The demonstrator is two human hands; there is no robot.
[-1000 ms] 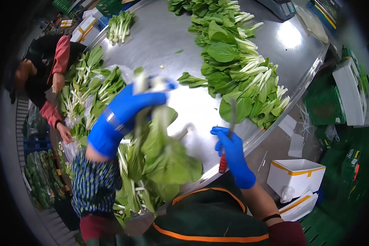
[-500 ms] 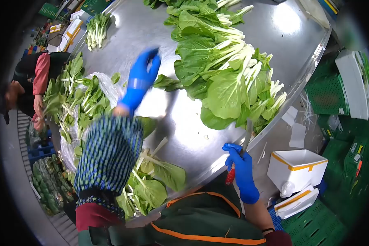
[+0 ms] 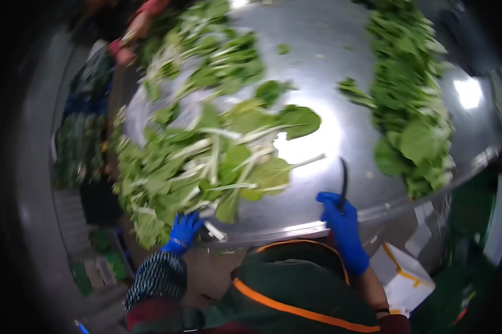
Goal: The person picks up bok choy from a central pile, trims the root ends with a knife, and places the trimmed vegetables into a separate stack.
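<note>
My left hand (image 3: 183, 231), in a blue glove, is at the near edge of the table with its fingers spread against a heap of loose bok choy leaves (image 3: 228, 167). Some stems stick out of the heap beside it. My right hand (image 3: 343, 228), also gloved in blue, is closed round a knife (image 3: 344, 181) whose dark, slightly curved blade points up and away from me. Its handle is hidden in my fist. Right of the knife, a long row of bok choy (image 3: 410, 117) lies with white stems facing right. The view is somewhat blurred.
A metal table (image 3: 312, 61) spans the middle. A clear plastic bag (image 3: 139, 114) lies among the leaves. Another person's hand (image 3: 134, 30) is at the upper left. Below the table's right side stands a white box (image 3: 401, 278) with orange tape.
My left hand has come back from the table's middle to the leaf heap at the near edge. The view has turned left. My right hand still holds the knife.
</note>
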